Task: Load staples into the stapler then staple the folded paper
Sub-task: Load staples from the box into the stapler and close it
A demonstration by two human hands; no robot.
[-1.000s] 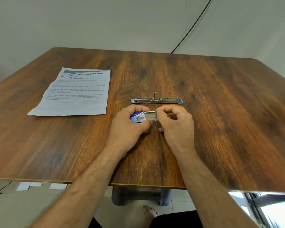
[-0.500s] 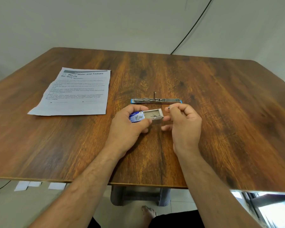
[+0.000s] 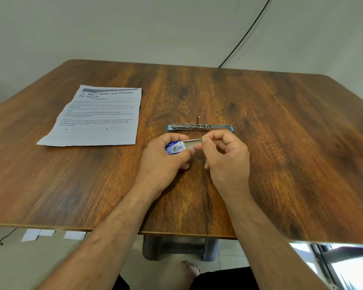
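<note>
Both hands hold a staple box (image 3: 175, 147) above the table (image 3: 281, 143); opened stapler (image 3: 200, 127) lies beyond.

wooden table (image 3: 281, 143), black cable (image 3: 245, 36) — grey wall (image 3: 134, 28)

You have a single view, from a wide-angle camera worn on your head, looking forward and down over the table (image 3: 281, 164) from its near edge toward the wall (image 3: 134, 28) behind the far edge. Your left hand (image 3: 164, 162) and right hand (image 3: 226, 160) sit close, near the middle of the frame, forearms entering from the bottom. Under the near edge it also catches the floor (image 3: 19, 264).
</note>
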